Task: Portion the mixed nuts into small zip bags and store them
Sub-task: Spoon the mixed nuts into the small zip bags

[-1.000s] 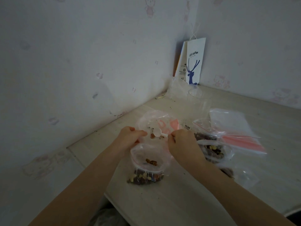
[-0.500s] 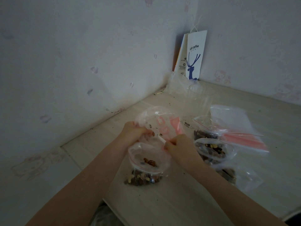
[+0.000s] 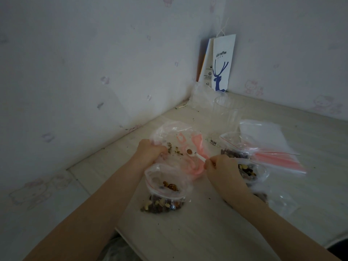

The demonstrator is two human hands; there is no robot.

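Left hand (image 3: 150,152) is curled tight around the gathered edge of the big source bag (image 3: 175,132), holding it up and tipped open over the table (image 3: 188,232), near its left edge by the wall. Right hand (image 3: 221,169) pinches the handle of a small white spoon (image 3: 196,156) between curled fingertips, and the bowl sits inside the big bag with what looks like a single nut on it. That source bag looks almost spent: only a scatter of crumbs and bits clings to the plastic. Right below it, close to the table's front edge, the small zip bag (image 3: 165,182) being filled gapes open, with a good layer of mixed nuts (image 3: 162,205) settled in its bottom and a few more caught higher up. To the right, two other small bags, one (image 3: 250,171) just behind the right hand and one (image 3: 234,147) further back, already hold their portions; their mouths seem unsealed, though that is hard to read. A stack of unused zip bags (image 3: 269,136) lies beyond them. My call: scooping is in its last spoonfuls, while pressing the zips closed and putting the bags away remain ahead.
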